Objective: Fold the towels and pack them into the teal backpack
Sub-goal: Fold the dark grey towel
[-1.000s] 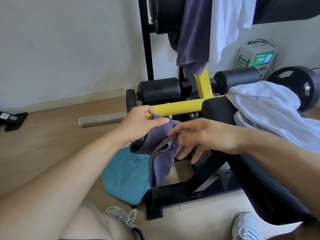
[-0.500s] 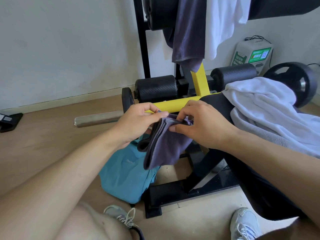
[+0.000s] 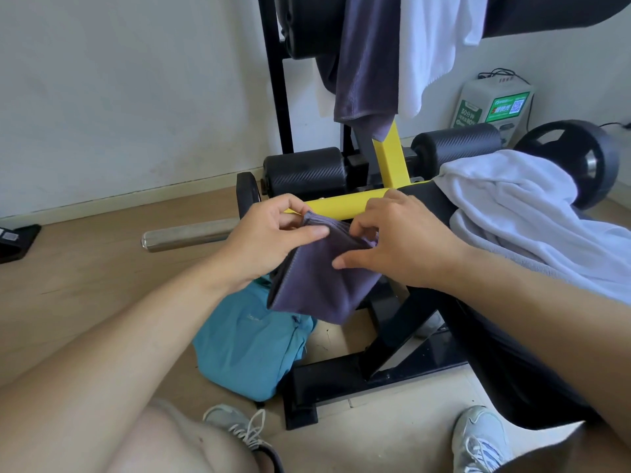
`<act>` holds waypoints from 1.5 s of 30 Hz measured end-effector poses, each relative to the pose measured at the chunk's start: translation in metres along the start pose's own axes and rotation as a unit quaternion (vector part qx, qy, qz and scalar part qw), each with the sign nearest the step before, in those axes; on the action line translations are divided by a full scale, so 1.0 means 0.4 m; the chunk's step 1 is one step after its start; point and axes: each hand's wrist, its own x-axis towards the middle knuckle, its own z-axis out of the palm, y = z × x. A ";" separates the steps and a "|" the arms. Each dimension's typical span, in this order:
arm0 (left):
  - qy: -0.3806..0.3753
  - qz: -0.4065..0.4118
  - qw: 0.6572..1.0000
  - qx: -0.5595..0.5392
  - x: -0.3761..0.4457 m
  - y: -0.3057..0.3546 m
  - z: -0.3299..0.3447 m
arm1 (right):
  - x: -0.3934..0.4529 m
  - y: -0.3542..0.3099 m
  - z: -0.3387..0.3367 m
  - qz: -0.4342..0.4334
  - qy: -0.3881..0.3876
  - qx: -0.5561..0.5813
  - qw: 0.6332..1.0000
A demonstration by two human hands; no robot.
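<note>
A small purple towel [image 3: 317, 285], folded into a thick pad, hangs in the air between my two hands. My left hand [image 3: 269, 240] pinches its upper left corner. My right hand [image 3: 399, 240] grips its upper right edge, thumb pressed on the front face. Directly below on the floor lies the teal backpack [image 3: 249, 349], its top partly hidden by the towel. A crumpled white towel [image 3: 522, 213] lies on the black bench at the right. Another purple towel [image 3: 367, 63] and a white towel [image 3: 433, 39] hang from the rack above.
A black and yellow weight bench frame [image 3: 355, 203] stands right behind my hands, with a steel bar [image 3: 191, 233] sticking out left and a weight plate [image 3: 573, 162] at the right. A green and white box [image 3: 491, 110] sits by the wall. My shoes [image 3: 478, 442] rest on the wooden floor.
The loose purple towel has been doubled over into a compact pad. My right hand moved from its lower edge up to its top edge, close beside my left hand.
</note>
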 end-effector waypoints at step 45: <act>-0.025 -0.203 0.935 -0.288 -0.006 0.028 -0.011 | 0.002 0.015 -0.007 0.233 -0.052 0.574 0.784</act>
